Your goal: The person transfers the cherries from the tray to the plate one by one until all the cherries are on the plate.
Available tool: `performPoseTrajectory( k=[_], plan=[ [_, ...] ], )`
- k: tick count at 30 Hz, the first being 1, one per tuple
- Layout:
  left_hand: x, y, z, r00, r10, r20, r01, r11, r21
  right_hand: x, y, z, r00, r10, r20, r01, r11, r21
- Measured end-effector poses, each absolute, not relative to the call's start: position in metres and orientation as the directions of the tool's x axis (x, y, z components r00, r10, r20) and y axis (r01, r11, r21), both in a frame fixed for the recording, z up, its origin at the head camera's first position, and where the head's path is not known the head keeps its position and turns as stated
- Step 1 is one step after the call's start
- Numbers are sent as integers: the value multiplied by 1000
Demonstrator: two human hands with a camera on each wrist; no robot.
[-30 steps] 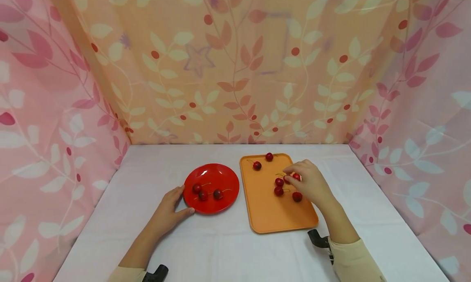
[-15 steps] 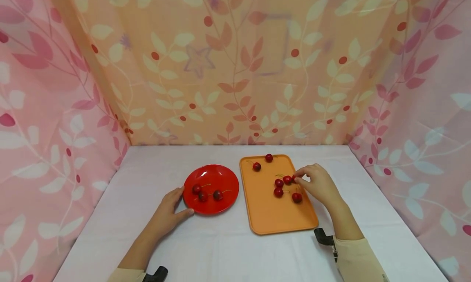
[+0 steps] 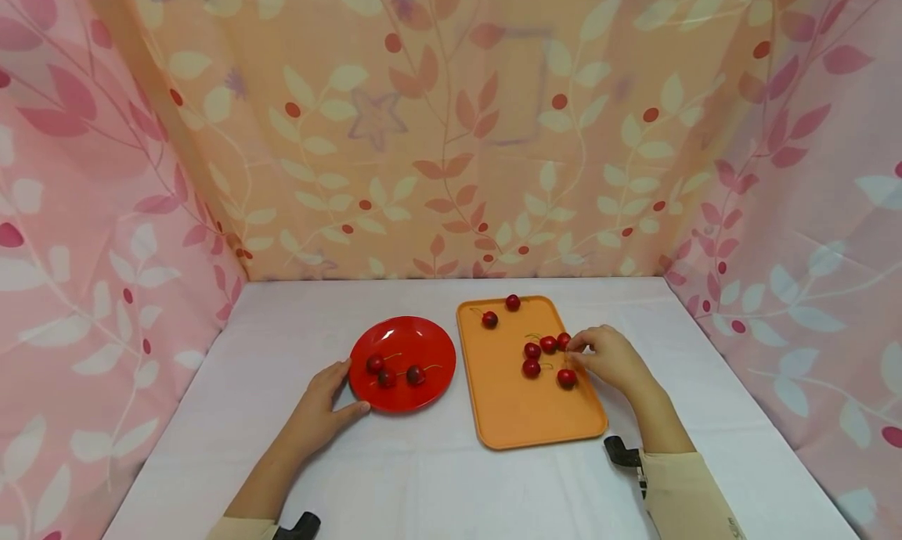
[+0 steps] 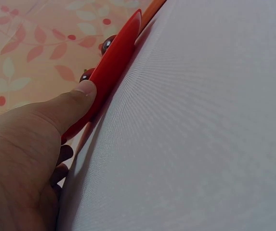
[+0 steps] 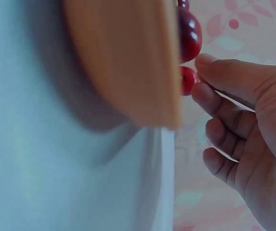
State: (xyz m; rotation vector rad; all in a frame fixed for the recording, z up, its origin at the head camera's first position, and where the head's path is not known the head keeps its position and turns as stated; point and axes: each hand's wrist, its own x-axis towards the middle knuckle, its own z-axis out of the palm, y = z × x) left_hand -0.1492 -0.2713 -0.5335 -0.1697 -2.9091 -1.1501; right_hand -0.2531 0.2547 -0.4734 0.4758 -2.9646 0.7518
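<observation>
My left hand [image 3: 320,411] holds the near left edge of a round red plate [image 3: 430,344], its thumb lying on the rim in the left wrist view. Three dark red cherries sit on the plate, one of them a stemmed cherry [image 3: 416,375]. My right hand [image 3: 611,358] reaches over the right edge of the orange tray [image 3: 503,411], thumb and forefinger pinched at the stem of a cherry [image 3: 563,340]. In the right wrist view this cherry [image 5: 188,80] is right at those two fingertips, beside a larger-looking cherry [image 5: 190,34]. The other right fingers are loosely curled.
Several more cherries lie on the tray, including one close below the right hand, a cherry [image 3: 567,378], and two near the far edge, one a cherry [image 3: 513,302]. A white cloth [image 3: 423,485] covers the table. Leaf-patterned curtains [image 3: 451,133] enclose the back and sides.
The right hand has moved from above the grouped cherries to the right and slightly nearer, shifting the rightmost cherry a little left. The left hand and plate have stayed put.
</observation>
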Motion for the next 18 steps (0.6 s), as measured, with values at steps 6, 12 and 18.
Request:
performPoseTrajectory(
  k=[6, 12, 18],
  plan=[
    [-149, -272, -536, -995, 91, 43, 96, 734, 673, -258, 262, -483, -946, -308, 98, -319, 839, -442],
    [-150, -273, -536, -994, 99, 46, 104, 729, 677, -261, 267, -488, -948, -314, 54, -304, 837, -455],
    [-150, -273, -536, -994, 102, 43, 104, 727, 679, -262, 266, -491, -957, -292, 7, -260, 842, -472]
  ],
)
